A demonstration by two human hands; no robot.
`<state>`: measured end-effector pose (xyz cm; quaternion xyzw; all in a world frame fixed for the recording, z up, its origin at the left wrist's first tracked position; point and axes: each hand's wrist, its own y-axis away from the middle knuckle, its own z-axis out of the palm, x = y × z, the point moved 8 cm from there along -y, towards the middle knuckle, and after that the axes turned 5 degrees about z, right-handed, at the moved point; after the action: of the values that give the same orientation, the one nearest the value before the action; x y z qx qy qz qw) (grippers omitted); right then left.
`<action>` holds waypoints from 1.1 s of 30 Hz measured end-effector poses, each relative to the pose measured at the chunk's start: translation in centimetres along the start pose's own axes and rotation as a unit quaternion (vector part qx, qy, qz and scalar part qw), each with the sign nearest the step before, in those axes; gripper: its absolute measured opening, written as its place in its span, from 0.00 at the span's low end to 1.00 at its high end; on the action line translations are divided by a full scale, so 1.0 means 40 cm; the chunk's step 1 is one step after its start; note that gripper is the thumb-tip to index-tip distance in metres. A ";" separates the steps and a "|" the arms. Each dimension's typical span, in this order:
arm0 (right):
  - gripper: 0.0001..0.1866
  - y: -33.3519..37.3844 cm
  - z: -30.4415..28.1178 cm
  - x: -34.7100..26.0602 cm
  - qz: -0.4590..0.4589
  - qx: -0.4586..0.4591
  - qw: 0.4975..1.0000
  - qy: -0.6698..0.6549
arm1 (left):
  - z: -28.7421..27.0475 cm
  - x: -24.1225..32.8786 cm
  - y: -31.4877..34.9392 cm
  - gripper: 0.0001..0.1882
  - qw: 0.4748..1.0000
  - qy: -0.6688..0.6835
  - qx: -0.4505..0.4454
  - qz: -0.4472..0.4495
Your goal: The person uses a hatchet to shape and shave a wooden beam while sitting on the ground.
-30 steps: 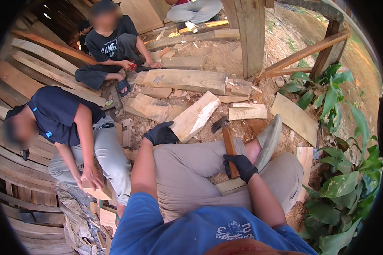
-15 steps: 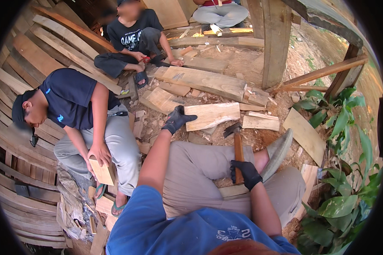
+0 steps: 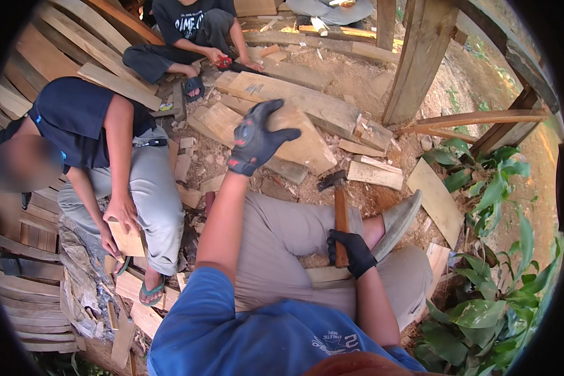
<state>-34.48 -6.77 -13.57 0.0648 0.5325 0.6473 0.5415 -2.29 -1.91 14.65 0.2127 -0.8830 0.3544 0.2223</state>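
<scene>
My left hand [image 3: 257, 139], in a black glove, is raised with its fingers and thumb spread. Right beside it a pale wood block [image 3: 304, 143] lies tilted among the other timber. The thumb overlaps the block's near face in the picture; I cannot tell whether they touch. My right hand [image 3: 355, 252], gloved too, is closed round the wooden handle of a hatchet [image 3: 341, 216] over my folded legs. Its dark metal head points away from me, next to a smaller split wood piece [image 3: 375, 175].
A person [image 3: 116, 141] sits close on the left with a wood block [image 3: 126, 239]. Another person [image 3: 194, 37] sits beyond, holding something red. Long planks [image 3: 294, 100] lie ahead. A wooden post [image 3: 420, 62] and leafy plants [image 3: 482, 307] stand at right; a thin board [image 3: 435, 203] lies there.
My left hand has loosened from the block's end and moved up. The block has turned from lying level to slanting away beyond the hand. My right hand keeps hold of the hatchet.
</scene>
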 end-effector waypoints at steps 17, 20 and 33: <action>0.13 0.000 0.020 0.005 -0.036 -0.002 0.999 -0.021 | 0.297 0.045 0.024 0.51 0.990 0.118 -0.069 -0.042; 0.16 0.106 0.038 -0.028 -0.079 0.133 0.964 0.214 | 0.331 -0.033 0.025 0.48 0.978 0.142 -0.141 -0.058; 0.14 0.488 -0.063 -0.116 -0.299 0.336 0.882 0.138 | 0.598 -0.078 0.083 0.49 0.940 0.188 -0.221 -0.182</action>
<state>-46.58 -8.90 2.48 -0.0092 0.7817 0.2387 0.5762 -7.31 -16.28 -4.33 0.2444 -0.8275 0.1373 0.4865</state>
